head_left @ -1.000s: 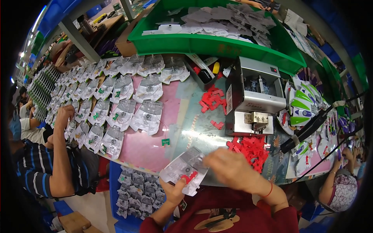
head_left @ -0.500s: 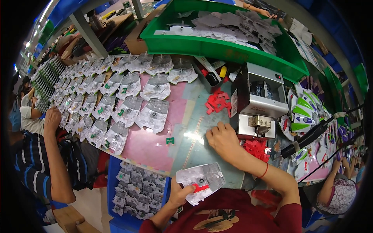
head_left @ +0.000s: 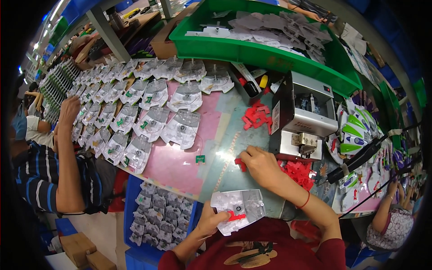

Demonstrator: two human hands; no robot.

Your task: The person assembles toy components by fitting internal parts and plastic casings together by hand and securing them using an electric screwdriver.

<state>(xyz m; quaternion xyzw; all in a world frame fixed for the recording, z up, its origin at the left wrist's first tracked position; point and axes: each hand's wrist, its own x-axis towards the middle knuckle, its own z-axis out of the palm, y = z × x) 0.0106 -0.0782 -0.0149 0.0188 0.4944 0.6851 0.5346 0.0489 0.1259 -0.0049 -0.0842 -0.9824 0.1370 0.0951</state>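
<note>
The dark red shirt [head_left: 281, 231] has short sleeves [head_left: 332, 254] and a tan-and-green print [head_left: 245, 256]; a red cord [head_left: 306, 200] rings the right wrist [head_left: 294, 192]

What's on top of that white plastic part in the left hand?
A red piece sits on the white part. The left hand covers some of its edge, so what's there can't be seen.

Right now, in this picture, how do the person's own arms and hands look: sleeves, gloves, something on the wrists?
The left hand and right hand wear no gloves. The dark red sleeves stop well short of the wrists. A thin red cord circles the right forearm.
</note>
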